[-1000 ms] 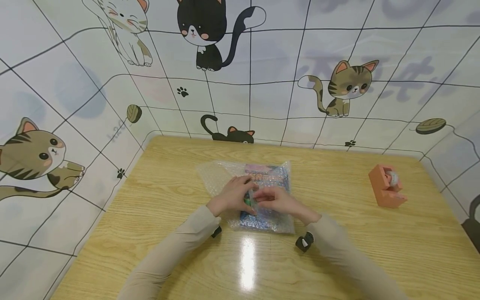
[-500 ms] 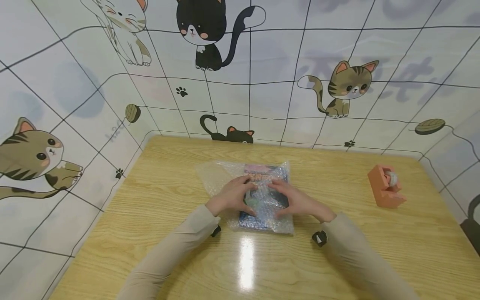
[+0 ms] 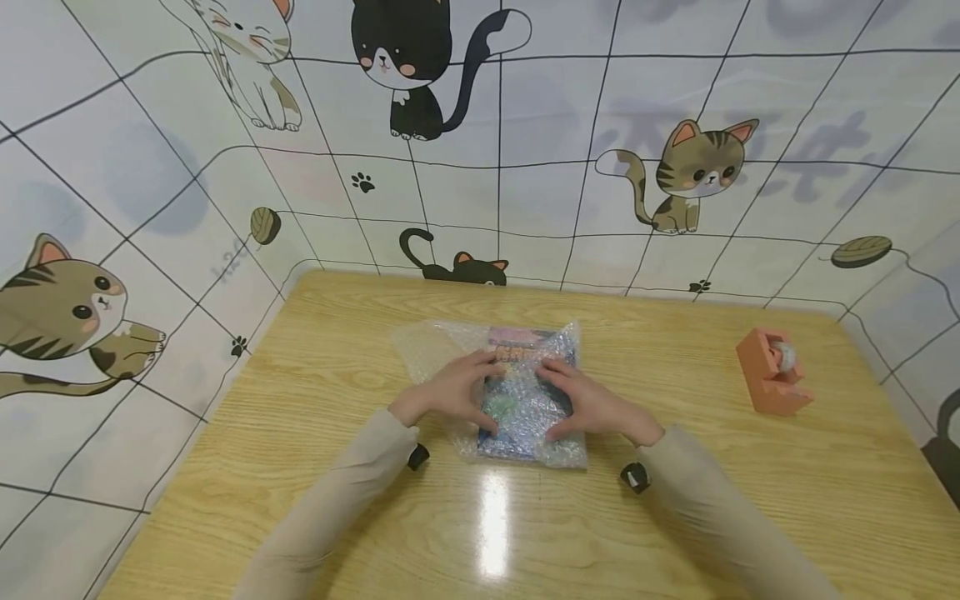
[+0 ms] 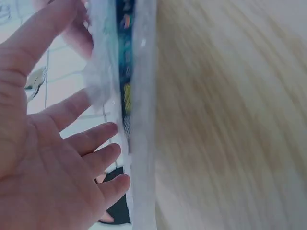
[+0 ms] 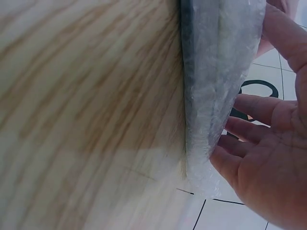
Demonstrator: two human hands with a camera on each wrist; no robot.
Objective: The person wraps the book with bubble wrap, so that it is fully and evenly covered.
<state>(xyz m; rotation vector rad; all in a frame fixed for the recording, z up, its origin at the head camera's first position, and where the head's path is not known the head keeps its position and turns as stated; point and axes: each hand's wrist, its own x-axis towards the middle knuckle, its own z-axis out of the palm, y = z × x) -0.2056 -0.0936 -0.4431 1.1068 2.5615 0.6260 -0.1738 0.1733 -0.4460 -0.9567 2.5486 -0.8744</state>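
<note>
Within the last 1.0 s the 2 hands have gone from meeting over the middle of the package, where they raised a strip of film, to standing apart on either side of it: the right hand (image 3: 596, 404) has moved out to the right half, and the left hand (image 3: 452, 390) has since drawn back a little toward the left. The bubble wrap (image 3: 429, 348) now lies down across the printed item (image 3: 523, 408), green patch included, so I judge the closing of the film over its face to be well along, though a loose flap reaches out past the upper left. Glare on the film makes it hard to say whether any tape holds the seam. The wrapped item lies flat on the table (image 3: 652, 358), between the 2 hands, its long edges running roughly away from the person. In the wrist views its left side stands just beyond the left fingertips and its right side close against the right ones; light touch seems likely, but firm pressure cannot be told. On each hand the thumb stands well clear of the fingers, which are spread and lightly bent, with nothing pinched between. The orange tape dispenser (image 3: 761, 375) stands well apart to the right, touched by neither hand.
</note>
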